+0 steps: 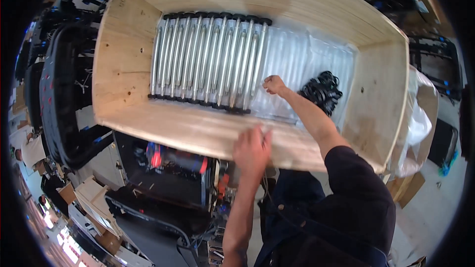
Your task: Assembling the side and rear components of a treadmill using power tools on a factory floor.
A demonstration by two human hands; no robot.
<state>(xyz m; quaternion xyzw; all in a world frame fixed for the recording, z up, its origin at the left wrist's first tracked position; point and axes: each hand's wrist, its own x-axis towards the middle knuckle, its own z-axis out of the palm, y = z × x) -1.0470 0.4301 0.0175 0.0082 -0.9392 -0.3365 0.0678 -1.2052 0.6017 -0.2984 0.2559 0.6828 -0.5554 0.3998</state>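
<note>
A large wooden crate stands before me. In its left part lies a row of several shiny metal rollers with black ends. Just right of the last roller, my right hand is closed above clear plastic sheeting; anything in its fingers is hidden. Beside my right forearm, a heap of black loops, perhaps bands or cords, rests on the plastic. My left hand is over the crate's near wall, somewhat blurred, with the thumb apart from the fingers and nothing visible in it.
To the left stand black padded frames. Below the crate are a dark case with red and blue items and a black panel. White plastic wrap bulges by the crate's right end.
</note>
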